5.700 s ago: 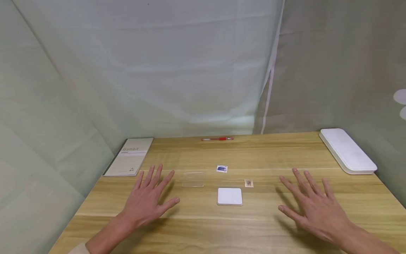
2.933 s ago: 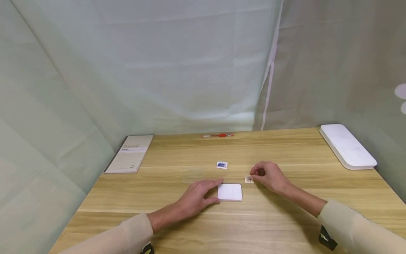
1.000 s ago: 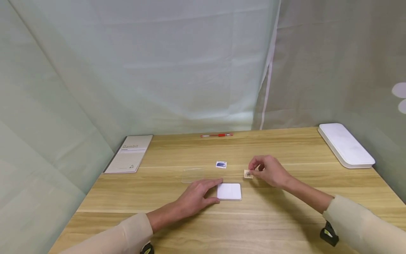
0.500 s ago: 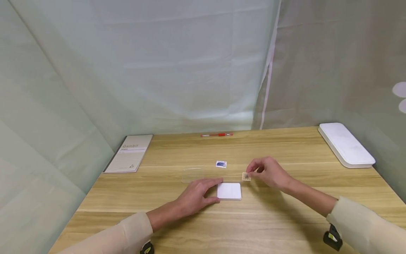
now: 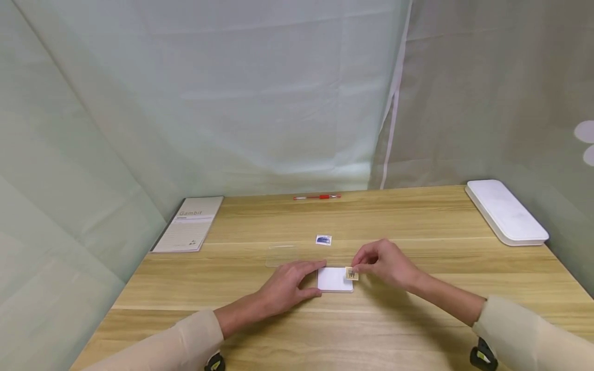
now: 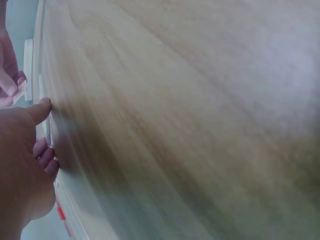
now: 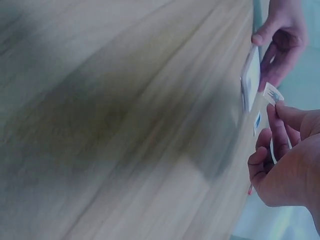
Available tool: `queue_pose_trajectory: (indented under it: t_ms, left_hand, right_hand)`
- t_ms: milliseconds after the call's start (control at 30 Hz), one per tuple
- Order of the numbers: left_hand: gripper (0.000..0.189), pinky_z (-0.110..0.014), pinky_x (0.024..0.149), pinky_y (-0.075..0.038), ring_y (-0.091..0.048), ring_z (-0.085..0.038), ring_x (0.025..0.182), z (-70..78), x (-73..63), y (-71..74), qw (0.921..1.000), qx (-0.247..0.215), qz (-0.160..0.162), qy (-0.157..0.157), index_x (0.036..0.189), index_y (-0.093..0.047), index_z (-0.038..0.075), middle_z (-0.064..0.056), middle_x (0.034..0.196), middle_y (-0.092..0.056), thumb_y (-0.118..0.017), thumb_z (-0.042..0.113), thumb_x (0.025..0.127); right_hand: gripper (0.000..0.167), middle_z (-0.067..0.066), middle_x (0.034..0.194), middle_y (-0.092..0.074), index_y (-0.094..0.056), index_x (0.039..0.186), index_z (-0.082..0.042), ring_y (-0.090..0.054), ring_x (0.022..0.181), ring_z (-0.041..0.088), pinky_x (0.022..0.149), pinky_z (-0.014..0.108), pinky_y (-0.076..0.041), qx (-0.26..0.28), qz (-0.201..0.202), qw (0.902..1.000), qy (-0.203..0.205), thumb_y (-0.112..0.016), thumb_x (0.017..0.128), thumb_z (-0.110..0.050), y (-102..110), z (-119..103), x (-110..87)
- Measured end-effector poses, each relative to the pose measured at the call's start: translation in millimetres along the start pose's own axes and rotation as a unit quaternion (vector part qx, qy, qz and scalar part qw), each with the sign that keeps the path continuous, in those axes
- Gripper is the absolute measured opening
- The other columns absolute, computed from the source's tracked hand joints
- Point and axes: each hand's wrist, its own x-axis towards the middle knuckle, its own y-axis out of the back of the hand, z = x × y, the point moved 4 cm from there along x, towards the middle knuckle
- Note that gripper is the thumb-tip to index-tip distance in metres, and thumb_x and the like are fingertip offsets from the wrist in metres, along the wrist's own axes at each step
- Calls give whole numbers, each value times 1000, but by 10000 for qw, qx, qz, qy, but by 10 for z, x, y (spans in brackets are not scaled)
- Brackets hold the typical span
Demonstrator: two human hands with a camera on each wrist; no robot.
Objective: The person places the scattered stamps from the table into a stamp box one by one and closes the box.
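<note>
Between thumb and fingertips, my right hand (image 5: 390,265) pinches a small cream stamp with a dark picture (image 5: 351,274). It overlaps the right end of a small flat white rectangular box (image 5: 331,281) in the head view. The right wrist view has the stamp (image 7: 271,94) raised, tilted, near the white box (image 7: 251,80). My left hand (image 5: 285,288) holds that box at its left end, thumb at the near corner and index finger at the far corner. A blue-and-white stamp (image 5: 323,240) lies flat behind the box. To its left is a clear thin plastic cover (image 5: 280,256).
A red pen (image 5: 317,197) lies along the table's back edge. At the back left is a notepad (image 5: 190,225) marked "Gambit". A long white rounded case (image 5: 507,212) sits at the back right. Hanging cloth (image 5: 278,103) closes off the back and sides of the wooden table (image 5: 278,340).
Both hands were spread open at first. My left hand took hold of the white box; my right hand picked up the cream stamp and moved it left and nearer, over the box's right end.
</note>
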Motion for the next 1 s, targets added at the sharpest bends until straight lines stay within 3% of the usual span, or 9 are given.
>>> queue_pose_trajectory:
  t_ms: [400, 600, 1000]
  left_hand:
    - [64, -45, 113, -51, -62, -24, 135, -4, 0, -6, 10000, 87, -18, 19, 150, -61, 9, -5, 148, -64, -84, 29, 94]
    - [64, -45, 112, -51, -62, -25, 134, -6, -2, -3, 10000, 81, 3, -13, 150, -61, 9, -5, 148, -64, -85, 28, 94]
    - [65, -44, 112, -51, -62, -24, 134, -5, -5, -1, 9999, 119, -32, 5, 151, -60, 9, -5, 148, -64, -84, 29, 94]
  right_hand:
    - [10, 0, 74, -70, -77, 84, -4, -57, 68, 11, 57, 20, -45, -135, 222, 9997, 1, -82, 89, 3, -222, 59, -3]
    - [13, -4, 75, -68, -77, 83, -7, -59, 71, 13, 60, 22, -49, -316, 498, 9982, -81, -81, 89, 4, -254, 69, -7]
    - [11, -4, 72, -66, -78, 82, -7, -59, 68, 11, 56, 20, -45, -350, 631, 9973, -123, -83, 89, 0, -290, 76, 29]
